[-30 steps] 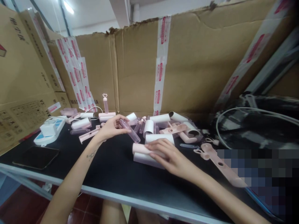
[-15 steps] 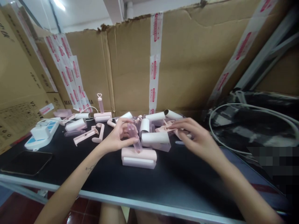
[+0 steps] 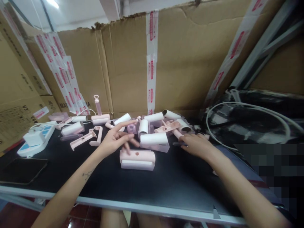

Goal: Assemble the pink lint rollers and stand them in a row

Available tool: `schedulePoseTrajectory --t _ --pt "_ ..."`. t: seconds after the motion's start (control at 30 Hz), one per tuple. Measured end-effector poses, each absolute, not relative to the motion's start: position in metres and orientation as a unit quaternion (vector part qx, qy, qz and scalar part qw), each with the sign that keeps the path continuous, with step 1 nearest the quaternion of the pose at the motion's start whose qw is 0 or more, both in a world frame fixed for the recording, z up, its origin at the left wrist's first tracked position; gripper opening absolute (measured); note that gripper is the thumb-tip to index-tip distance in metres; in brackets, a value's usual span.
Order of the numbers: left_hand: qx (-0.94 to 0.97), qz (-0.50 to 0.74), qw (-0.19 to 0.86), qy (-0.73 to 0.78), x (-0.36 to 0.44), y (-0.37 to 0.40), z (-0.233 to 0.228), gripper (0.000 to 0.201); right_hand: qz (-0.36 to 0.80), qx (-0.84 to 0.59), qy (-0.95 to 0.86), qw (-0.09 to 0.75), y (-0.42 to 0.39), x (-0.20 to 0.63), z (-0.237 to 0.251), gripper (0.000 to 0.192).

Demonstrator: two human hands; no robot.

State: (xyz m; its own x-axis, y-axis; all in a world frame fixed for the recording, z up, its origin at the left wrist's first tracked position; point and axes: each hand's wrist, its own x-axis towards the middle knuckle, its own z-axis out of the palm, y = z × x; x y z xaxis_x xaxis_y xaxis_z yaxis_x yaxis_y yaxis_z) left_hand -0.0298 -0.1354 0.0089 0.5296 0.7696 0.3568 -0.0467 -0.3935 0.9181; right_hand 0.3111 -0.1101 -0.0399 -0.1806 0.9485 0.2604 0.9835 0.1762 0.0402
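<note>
My left hand (image 3: 115, 138) holds a translucent pink tube (image 3: 132, 128) between thumb and index finger. The tube's round end faces me, and the other fingers hang loosely spread. Just below that hand lies a pink lint roller head (image 3: 137, 158) with a white roll inside and a small hole on top. My right hand (image 3: 198, 144) is low over the table, palm down. Its fingertips close on the end of a narrow clear plastic piece (image 3: 178, 144); the hand hides part of the grip. Beyond it lies a pink roller frame (image 3: 168, 127).
White paper rolls (image 3: 154, 138) and pink parts lie heaped at the back. On the left are more frames (image 3: 83, 140), a lint roller with an upright handle (image 3: 98, 107), a power strip (image 3: 38, 139) and a phone (image 3: 23, 169). Cardboard (image 3: 128, 63) walls the back; a white cable (image 3: 209, 114) loops at right.
My left hand has lifted the pink tube off the roller head and turned its end toward me. My right hand has moved from the pink frame down to the clear piece.
</note>
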Motion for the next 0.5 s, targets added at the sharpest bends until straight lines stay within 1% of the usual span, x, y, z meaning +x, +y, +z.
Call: schedulePoseTrajectory --t 0.07,0.13,0.17,0.2,0.27,0.3,0.33,0.37,0.43,0.5 --pt "0.706 0.420 0.538 0.189 -0.027 -0.135 0.008 0.042 -0.096 -0.628 -0.769 0.069 -0.112 0.309 -0.035 0.011" --pt "0.699 0.429 0.547 0.166 -0.023 -0.135 0.005 0.033 -0.107 -0.636 -0.762 0.065 -0.117 0.311 -0.028 0.015" --pt "0.697 0.431 0.548 0.169 -0.021 -0.136 0.004 0.032 -0.119 -0.645 -0.752 0.063 -0.119 0.313 -0.026 0.013" --pt "0.693 0.432 0.549 0.176 -0.019 -0.136 0.002 0.035 -0.133 -0.656 -0.741 0.059 -0.122 0.315 -0.023 0.010" --pt "0.689 0.426 0.557 0.182 -0.014 -0.137 -0.003 0.057 -0.163 -0.673 -0.720 0.049 -0.125 0.320 -0.022 0.003" --pt "0.691 0.424 0.558 0.180 -0.013 -0.138 -0.005 0.067 -0.171 -0.676 -0.716 0.044 -0.125 0.321 -0.022 0.005" --pt "0.699 0.417 0.552 0.181 -0.012 -0.137 -0.006 0.071 -0.172 -0.676 -0.716 0.039 -0.125 0.322 -0.023 0.006" --pt "0.714 0.404 0.540 0.188 -0.012 -0.137 -0.008 0.071 -0.170 -0.675 -0.718 0.035 -0.125 0.323 -0.024 0.006" --pt "0.753 0.359 0.507 0.215 -0.013 -0.135 -0.008 0.060 -0.157 -0.674 -0.721 0.023 -0.124 0.322 -0.027 0.007" --pt "0.785 0.309 0.476 0.247 -0.016 -0.131 -0.007 0.042 -0.135 -0.681 -0.719 0.009 -0.124 0.319 -0.027 0.012"
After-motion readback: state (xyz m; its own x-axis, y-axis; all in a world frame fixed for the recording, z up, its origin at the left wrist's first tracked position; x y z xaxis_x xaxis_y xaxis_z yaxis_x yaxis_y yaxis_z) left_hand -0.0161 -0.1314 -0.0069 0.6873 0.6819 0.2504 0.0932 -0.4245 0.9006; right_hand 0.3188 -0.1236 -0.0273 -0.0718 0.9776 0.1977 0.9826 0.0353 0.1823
